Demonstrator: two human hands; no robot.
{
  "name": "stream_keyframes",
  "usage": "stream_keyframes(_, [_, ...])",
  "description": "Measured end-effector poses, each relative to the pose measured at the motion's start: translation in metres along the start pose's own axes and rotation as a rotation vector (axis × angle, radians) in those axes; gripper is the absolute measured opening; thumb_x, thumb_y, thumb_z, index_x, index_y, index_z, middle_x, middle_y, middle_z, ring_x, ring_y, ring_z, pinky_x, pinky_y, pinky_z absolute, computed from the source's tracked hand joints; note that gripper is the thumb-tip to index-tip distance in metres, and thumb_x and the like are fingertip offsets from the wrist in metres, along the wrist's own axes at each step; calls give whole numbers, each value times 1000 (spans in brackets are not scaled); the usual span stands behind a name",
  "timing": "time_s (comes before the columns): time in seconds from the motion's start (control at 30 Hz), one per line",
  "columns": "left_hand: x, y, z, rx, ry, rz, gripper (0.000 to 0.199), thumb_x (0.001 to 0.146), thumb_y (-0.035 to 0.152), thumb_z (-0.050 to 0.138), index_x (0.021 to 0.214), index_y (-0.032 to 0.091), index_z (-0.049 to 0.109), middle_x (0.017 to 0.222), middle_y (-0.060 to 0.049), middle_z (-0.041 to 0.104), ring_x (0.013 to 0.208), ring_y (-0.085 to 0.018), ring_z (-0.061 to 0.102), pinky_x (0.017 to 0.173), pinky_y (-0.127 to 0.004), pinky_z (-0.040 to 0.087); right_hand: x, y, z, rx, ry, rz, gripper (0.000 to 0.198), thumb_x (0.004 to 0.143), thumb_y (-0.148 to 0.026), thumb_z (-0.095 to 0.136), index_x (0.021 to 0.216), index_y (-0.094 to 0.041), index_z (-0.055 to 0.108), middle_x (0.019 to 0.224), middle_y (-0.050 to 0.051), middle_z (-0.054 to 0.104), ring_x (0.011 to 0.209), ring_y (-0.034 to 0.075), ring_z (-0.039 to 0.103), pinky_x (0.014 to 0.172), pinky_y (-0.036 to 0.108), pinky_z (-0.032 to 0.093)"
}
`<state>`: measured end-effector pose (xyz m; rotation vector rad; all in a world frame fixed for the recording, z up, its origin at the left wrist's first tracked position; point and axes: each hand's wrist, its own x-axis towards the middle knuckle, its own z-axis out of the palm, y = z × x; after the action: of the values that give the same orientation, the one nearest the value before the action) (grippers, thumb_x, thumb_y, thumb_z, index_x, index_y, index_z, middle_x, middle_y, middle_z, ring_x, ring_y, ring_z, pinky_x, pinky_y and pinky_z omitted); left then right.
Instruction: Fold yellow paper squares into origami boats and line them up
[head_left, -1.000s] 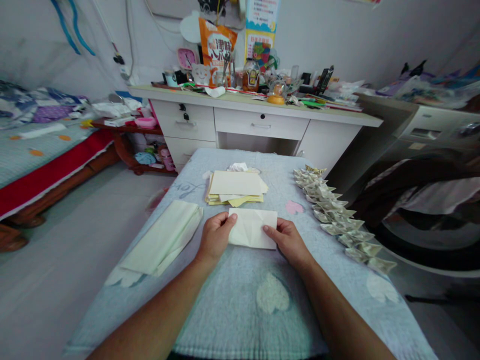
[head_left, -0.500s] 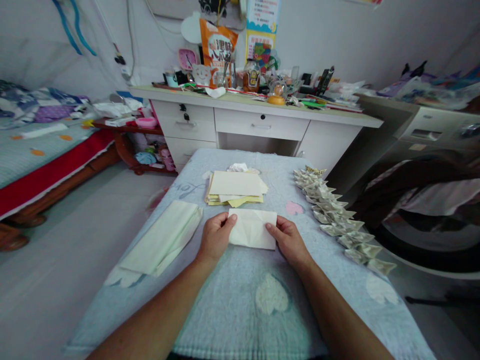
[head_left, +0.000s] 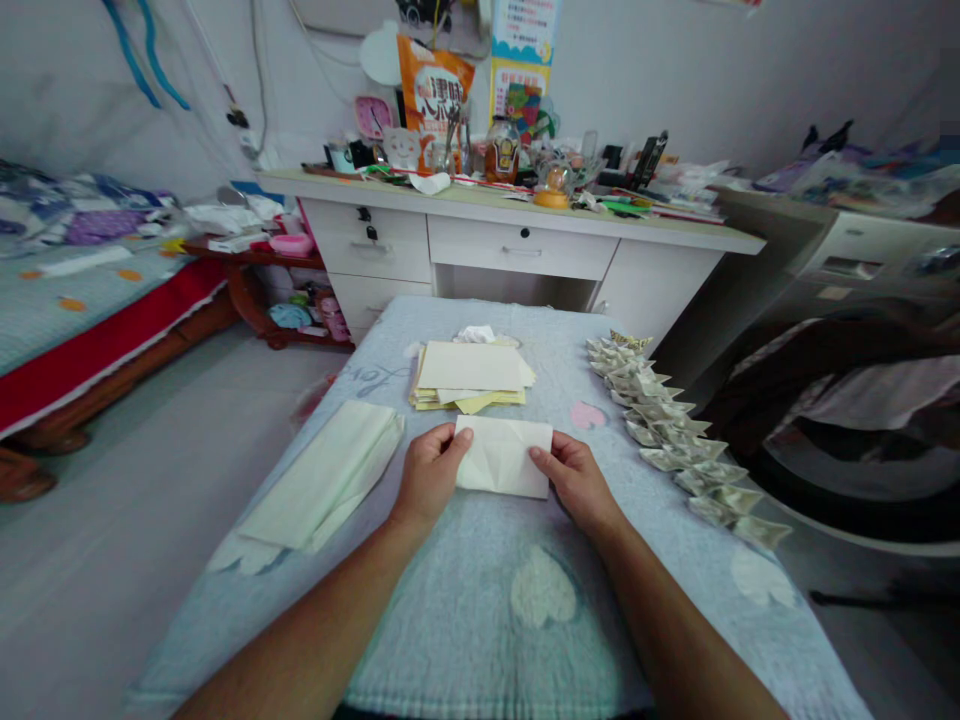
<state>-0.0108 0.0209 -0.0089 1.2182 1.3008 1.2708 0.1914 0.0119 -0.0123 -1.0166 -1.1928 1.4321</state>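
Note:
A creased, off-white folded sheet of paper is stretched between my two hands over the cloth-covered table. My left hand pinches its left edge, thumb on top and fingers behind. On the opposite edge my right hand grips the same way. Just beyond the sheet lies a stack of cream and yellow paper. To the left rests a long folded pale bundle, paper or cloth. Folded paper boats stand in a row along the right side.
Behind the stack sits a crumpled white wad. A white desk crowded with jars, a pink clock and an orange bag borders the far end. A washing machine is at right, a bed at left.
Almost nothing differs. The sheet and both hands stay in place, with only a very slight shift of the whole view.

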Motion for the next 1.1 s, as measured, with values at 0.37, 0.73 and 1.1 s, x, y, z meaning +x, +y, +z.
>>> stream_keyframes(0.37, [1,-2,-1,38,5,16,35,76,48,62,67,14,65,56,1,56,57,-13,50,49,-21,32,-1,-2,1,-10,6,10,35,77,-41,71,104,-20,71,95,5,74,79,19,66,74,31,49])
stream_keyframes(0.73, [1,-2,-1,38,10,12,37,75,49,62,63,14,63,54,2,53,56,-13,49,48,-21,32,-1,-1,-1,-4,3,25,35,77,-41,71,104,-19,71,93,5,74,75,18,65,69,29,49])
stream_keyframes(1.1, [0,1,0,29,18,-15,35,73,48,63,62,14,62,54,2,54,55,-12,49,48,-21,31,-2,-3,0,-27,7,19,37,75,-43,72,103,-19,72,92,6,74,75,19,65,71,31,49])
